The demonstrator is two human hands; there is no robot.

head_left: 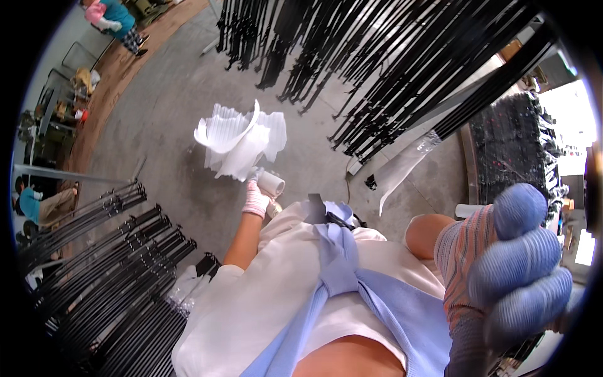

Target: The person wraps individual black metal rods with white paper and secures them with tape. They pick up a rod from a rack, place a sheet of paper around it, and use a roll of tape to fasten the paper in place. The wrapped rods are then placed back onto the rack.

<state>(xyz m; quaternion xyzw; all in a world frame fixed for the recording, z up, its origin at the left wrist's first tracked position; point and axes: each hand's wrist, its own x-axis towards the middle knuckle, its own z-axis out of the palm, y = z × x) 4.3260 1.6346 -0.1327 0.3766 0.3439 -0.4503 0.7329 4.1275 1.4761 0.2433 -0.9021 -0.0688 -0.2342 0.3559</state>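
Observation:
My left hand (pixel 255 202), in a pale pinkish work glove, is low in front of my body at the left, closed at the base of a bundle of pleated white wrapping sheets (pixel 242 147). The sheets fan out above the floor. Against the same hand lies a short white roll (pixel 272 184), its open end showing. Raised close to the camera at the right is my right hand (pixel 512 270), in a striped glove with blue fingers. Those fingers are bent and pressed together; whatever they may hold is hidden.
Long thin black rods (pixel 377 81) stand in dense rows ahead, and more black rods (pixel 119 276) are stacked at the left. One black bundle has a white wrap (pixel 405 166) at its end. A dark stack (pixel 509 147) stands at the right. Two people (pixel 119 24) are at the far left.

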